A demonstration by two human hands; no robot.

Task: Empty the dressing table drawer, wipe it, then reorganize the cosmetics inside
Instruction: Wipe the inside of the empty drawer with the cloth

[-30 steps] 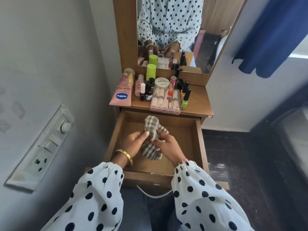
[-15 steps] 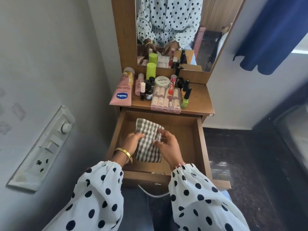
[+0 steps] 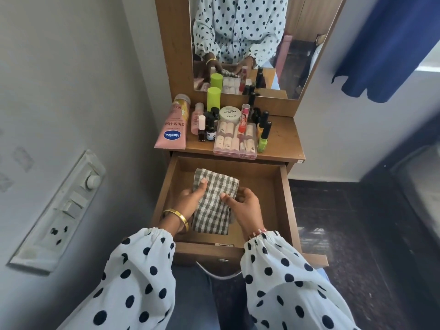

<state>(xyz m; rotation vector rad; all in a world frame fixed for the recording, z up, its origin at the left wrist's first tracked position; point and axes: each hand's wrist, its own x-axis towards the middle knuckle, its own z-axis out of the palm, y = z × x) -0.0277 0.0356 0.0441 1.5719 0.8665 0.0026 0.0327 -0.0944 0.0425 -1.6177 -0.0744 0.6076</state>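
The wooden drawer [image 3: 283, 198] of the dressing table is pulled out, and only a grey-and-white checked cloth [image 3: 214, 206] shows inside it. My left hand [image 3: 190, 201] grips the cloth's left edge with the thumb on top. My right hand [image 3: 245, 204] pinches its right edge. The cloth is folded into a long strip held over the drawer's floor. On the tabletop [image 3: 283, 139] stand the cosmetics: a pink Vaseline tube [image 3: 172, 129], a green can [image 3: 213, 97], a clear case of small tubes [image 3: 235, 141], a white nail-polish-remover tub [image 3: 230, 113] and several small bottles.
A mirror [image 3: 250, 39] rises behind the tabletop. A grey wall with a switch panel [image 3: 62, 210] stands close on the left. A blue curtain [image 3: 390, 44] hangs at the upper right over a dark floor [image 3: 345, 222]. My knees sit under the drawer front.
The bunched cloth has been smoothed and folded into a flat long strip. Both hands shifted to its side edges.
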